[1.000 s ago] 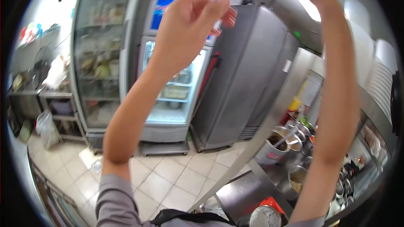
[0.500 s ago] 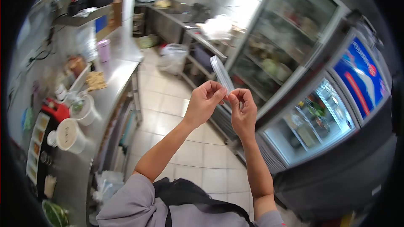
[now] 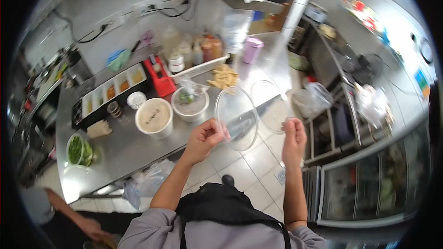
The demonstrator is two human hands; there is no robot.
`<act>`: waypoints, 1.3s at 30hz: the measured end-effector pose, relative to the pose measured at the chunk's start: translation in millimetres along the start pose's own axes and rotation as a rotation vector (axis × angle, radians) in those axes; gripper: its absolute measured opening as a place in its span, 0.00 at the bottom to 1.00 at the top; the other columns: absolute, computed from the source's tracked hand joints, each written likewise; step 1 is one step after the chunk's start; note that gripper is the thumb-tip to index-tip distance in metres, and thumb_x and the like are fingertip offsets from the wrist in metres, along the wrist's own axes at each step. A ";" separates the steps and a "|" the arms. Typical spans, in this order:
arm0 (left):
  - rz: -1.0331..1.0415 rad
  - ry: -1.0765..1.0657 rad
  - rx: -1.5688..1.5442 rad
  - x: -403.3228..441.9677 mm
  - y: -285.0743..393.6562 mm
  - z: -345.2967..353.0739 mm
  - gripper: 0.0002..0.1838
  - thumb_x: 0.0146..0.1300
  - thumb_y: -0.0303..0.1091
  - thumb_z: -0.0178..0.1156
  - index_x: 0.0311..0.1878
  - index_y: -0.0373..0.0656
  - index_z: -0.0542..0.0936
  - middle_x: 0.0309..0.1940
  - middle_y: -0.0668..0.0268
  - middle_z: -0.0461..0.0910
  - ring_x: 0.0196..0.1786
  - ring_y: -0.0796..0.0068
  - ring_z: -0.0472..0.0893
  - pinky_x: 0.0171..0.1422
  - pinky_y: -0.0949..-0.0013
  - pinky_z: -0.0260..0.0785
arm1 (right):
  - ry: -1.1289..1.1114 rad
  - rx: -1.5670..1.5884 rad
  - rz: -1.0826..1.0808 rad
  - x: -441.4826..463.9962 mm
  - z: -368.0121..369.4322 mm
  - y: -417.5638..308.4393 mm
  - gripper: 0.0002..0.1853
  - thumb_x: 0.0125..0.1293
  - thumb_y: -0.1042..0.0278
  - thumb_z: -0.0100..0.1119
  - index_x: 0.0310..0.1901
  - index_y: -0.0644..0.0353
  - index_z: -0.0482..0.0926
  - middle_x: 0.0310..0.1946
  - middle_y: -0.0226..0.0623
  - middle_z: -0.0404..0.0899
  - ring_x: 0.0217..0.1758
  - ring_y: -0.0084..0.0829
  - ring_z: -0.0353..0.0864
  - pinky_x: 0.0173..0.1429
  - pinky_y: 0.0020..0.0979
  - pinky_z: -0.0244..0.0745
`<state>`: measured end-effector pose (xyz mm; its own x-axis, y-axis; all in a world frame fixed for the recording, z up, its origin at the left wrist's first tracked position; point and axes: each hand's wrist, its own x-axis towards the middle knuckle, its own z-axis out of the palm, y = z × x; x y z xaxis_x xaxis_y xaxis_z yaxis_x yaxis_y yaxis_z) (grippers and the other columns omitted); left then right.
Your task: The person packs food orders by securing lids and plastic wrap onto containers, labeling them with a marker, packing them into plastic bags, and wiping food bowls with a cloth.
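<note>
In my left hand (image 3: pixel 202 142) is a clear round plastic lid (image 3: pixel 238 119), pinched at its lower left edge between thumb and fingers. My right hand (image 3: pixel 294 143) grips a second clear round plastic lid (image 3: pixel 270 107) by its lower right edge. The two lids stand tilted side by side in the air, a little in front of the steel counter (image 3: pixel 124 154). Just beyond the left hand are a white tub with a marked lid (image 3: pixel 154 116) and a white tub with a plastic bag on top (image 3: pixel 190 103).
Along the counter sit a tray of seasonings (image 3: pixel 110 92), a red scoop-like holder (image 3: pixel 159 77), sauce bottles (image 3: pixel 210 48), a purple cup (image 3: pixel 252 50) and a container of greens (image 3: pixel 79 150). A co-worker's arm (image 3: pixel 74 214) shows at lower left. Glass-door fridge (image 3: pixel 374 189) at right.
My view has turned left from the fridges to the counter. The hands, close together before, are now apart, and the stacked clear plastic has separated into two lids, one per hand.
</note>
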<state>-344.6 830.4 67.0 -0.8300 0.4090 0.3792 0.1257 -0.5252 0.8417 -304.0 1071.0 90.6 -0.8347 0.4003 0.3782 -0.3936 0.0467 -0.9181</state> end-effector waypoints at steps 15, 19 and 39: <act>0.053 0.627 0.064 7.0 -25.0 -40.9 0.09 0.60 0.40 0.49 0.32 0.45 0.66 0.48 0.51 0.74 0.49 0.56 0.77 0.31 0.70 0.77 | -0.330 0.803 0.728 176.5 5.0 163.2 0.08 0.69 0.62 0.46 0.42 0.55 0.72 0.43 0.38 0.76 0.42 0.26 0.76 0.46 0.29 0.73; -0.122 0.804 0.107 21.1 -61.1 -29.4 0.11 0.64 0.42 0.42 0.36 0.44 0.64 0.44 0.50 0.76 0.43 0.58 0.80 0.26 0.71 0.74 | -0.316 0.817 0.771 194.7 4.6 165.6 0.08 0.68 0.60 0.48 0.40 0.55 0.72 0.40 0.34 0.76 0.40 0.24 0.75 0.44 0.28 0.72; 1.273 1.868 0.618 -114.0 105.0 38.2 0.18 0.64 0.30 0.50 0.57 0.50 0.63 0.47 0.64 0.72 0.42 0.75 0.74 0.36 0.75 0.62 | -0.657 0.592 0.977 159.8 99.4 146.3 0.17 0.66 0.47 0.44 0.30 0.51 0.67 0.15 0.22 0.57 0.12 0.19 0.54 0.14 0.22 0.47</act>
<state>-216.0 757.2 126.9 0.3971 -0.8734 0.2819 0.5768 0.4764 0.6636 -533.3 1050.8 28.5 -0.8335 -0.4841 -0.2662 0.5068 -0.4782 -0.7173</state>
